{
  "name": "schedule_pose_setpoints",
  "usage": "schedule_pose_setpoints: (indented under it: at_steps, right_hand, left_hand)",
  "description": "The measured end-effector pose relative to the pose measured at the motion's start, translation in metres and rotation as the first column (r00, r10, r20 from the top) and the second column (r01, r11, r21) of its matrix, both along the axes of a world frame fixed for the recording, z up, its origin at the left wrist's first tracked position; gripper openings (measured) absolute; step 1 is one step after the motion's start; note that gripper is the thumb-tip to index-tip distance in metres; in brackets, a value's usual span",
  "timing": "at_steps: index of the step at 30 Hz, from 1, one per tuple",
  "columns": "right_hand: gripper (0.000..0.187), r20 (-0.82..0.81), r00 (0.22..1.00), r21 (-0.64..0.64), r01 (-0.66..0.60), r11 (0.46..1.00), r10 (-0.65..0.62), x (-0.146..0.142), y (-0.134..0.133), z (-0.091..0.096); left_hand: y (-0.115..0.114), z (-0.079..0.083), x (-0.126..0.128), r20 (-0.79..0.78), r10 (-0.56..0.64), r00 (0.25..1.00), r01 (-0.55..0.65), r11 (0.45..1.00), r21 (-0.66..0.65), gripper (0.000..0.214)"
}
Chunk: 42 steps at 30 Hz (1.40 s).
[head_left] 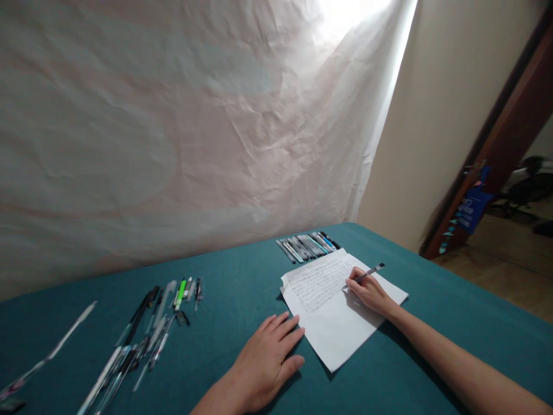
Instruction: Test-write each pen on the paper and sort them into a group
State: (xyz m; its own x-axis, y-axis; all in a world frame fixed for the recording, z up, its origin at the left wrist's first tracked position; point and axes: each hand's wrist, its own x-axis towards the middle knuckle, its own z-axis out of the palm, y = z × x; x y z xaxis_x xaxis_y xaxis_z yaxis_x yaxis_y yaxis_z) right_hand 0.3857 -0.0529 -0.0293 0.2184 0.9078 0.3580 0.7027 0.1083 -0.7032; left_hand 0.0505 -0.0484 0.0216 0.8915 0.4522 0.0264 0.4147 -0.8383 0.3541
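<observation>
Between the fingers of my right hand (366, 289) is a pen (371, 270), its tip down at the paper. White sheets of paper (334, 334) lie stacked and slightly askew on the teal tabletop, with lines of handwriting across the upper half of the top one. My left hand (272, 357) rests palm down with fingers spread, its fingertips at the left edge of the sheets. It holds nothing. The handwriting is too small to read.
A row of pens (307, 246) lies side by side beyond the paper. To the left is a loose heap of pens (151, 334) with a green highlighter (180, 293). A pale strip (71, 329) lies farther left. A hanging cloth (194, 127) backs the table (233, 288).
</observation>
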Motion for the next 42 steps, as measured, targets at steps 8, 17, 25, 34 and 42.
schedule_pose_setpoints:
  at_steps: [8,17,25,34,42]
  right_hand:
    - [0.015,-0.05,0.999,-0.012,0.0,1.0,-0.001,-0.0013,-0.0022,0.0024]
    - [0.016,-0.157,0.987,0.004,0.031,1.0,-0.03,-0.0013,-0.002,0.0016]
    - [0.014,-0.08,0.997,-0.024,0.012,1.0,-0.014,-0.002,-0.0021,0.0016]
    - [0.013,-0.1,0.994,0.009,0.053,0.999,-0.052,-0.0009,-0.0007,0.0008]
    - [0.019,-0.133,0.988,-0.023,0.08,0.997,-0.083,-0.0042,-0.0049,0.0048]
  left_hand:
    - [0.0004,-0.0028,-0.0012,0.026,-0.006,1.0,0.006,1.0,-0.005,0.047]
    - [0.0001,-0.0034,-0.0012,0.013,0.01,1.0,-0.01,1.0,-0.012,0.047]
    - [-0.0014,-0.0022,-0.0015,0.032,0.015,0.999,-0.014,1.0,-0.008,0.046]
    - [-0.0015,-0.0002,-0.0018,0.044,0.009,0.999,-0.009,1.0,-0.013,0.045]
    - [0.0057,-0.0081,-0.0075,0.181,0.111,0.977,-0.112,0.994,-0.006,0.035]
